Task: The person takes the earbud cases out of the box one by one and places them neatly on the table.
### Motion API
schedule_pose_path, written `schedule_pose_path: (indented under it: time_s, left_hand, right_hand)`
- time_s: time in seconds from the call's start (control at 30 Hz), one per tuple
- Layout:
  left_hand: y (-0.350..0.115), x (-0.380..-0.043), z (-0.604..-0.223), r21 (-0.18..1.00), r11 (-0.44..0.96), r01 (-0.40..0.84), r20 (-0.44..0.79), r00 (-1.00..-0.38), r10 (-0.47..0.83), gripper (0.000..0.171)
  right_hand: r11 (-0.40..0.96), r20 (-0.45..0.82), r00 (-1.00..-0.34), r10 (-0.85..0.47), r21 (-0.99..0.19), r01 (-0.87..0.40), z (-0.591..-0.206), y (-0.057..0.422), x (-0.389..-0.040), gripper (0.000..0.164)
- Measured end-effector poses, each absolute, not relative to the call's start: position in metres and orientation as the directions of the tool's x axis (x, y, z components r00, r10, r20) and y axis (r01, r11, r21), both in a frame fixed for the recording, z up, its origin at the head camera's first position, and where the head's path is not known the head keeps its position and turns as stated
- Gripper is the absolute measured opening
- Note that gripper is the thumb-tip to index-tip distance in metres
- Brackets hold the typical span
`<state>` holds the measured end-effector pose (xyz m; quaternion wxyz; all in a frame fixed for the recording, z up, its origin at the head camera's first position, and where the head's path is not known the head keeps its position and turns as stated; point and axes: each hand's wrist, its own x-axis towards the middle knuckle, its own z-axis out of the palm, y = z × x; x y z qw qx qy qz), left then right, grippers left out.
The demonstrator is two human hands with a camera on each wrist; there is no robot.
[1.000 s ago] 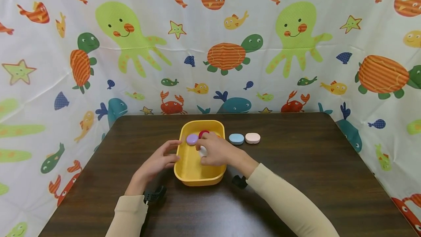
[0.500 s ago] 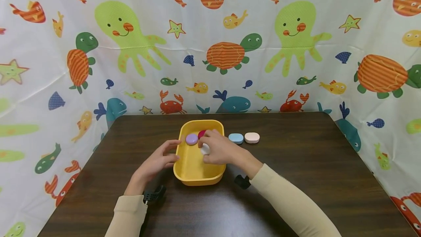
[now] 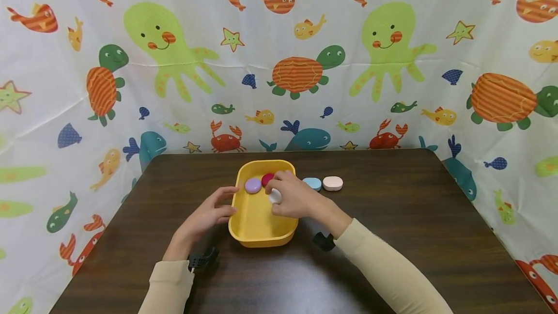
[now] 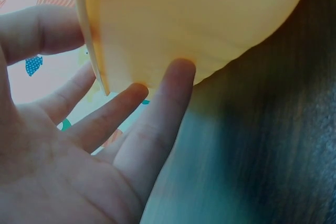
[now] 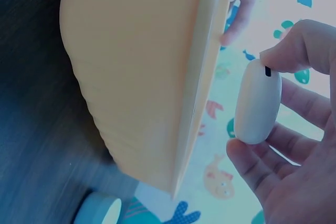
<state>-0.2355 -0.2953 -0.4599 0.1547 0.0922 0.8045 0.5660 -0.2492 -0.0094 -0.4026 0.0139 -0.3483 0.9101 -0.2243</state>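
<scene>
The right hand [image 3: 293, 197] has edged rightward, pinching a smooth, white, rounded plastic-looking piece [image 3: 275, 196] above the yellow plastic tray [image 3: 255, 219] — its handling seems unfinished. Opposite, the left hand [image 3: 210, 214], fingers loosely extended, touches the tray.

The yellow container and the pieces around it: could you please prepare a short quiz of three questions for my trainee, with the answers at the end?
1. What does the right hand hold? A) a green piece B) a white piece C) a black piece
2. True or false: the purple piece and the red piece both lie inside the yellow container.
3. Which two pieces lie on the table, outside the container?

Key: 1. B. 2. True. 3. The light blue piece and the pale pink piece.
</scene>
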Motion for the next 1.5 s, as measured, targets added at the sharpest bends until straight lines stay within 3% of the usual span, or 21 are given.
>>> schedule_pose_path:
  time_s: [0.57, 0.97, 1.5]
  left_hand:
    - [-0.296, -0.237, -0.460, 0.939, 0.343, -0.016, -0.138, -0.931, 0.337, 0.061]
    - [-0.298, -0.244, -0.461, 0.935, 0.354, -0.020, -0.147, -0.930, 0.337, 0.061]
    - [-0.298, -0.246, -0.461, 0.933, 0.359, -0.023, -0.150, -0.932, 0.329, 0.062]
  right_hand:
    - [0.665, 0.148, -0.784, -0.603, -0.449, -0.597, -0.401, 0.007, -0.249, 0.034]
    - [0.716, 0.120, -0.842, -0.526, -0.471, -0.515, -0.403, 0.015, -0.253, 0.034]
    - [0.719, 0.204, -0.849, -0.487, -0.458, -0.522, -0.408, 0.032, -0.257, 0.032]
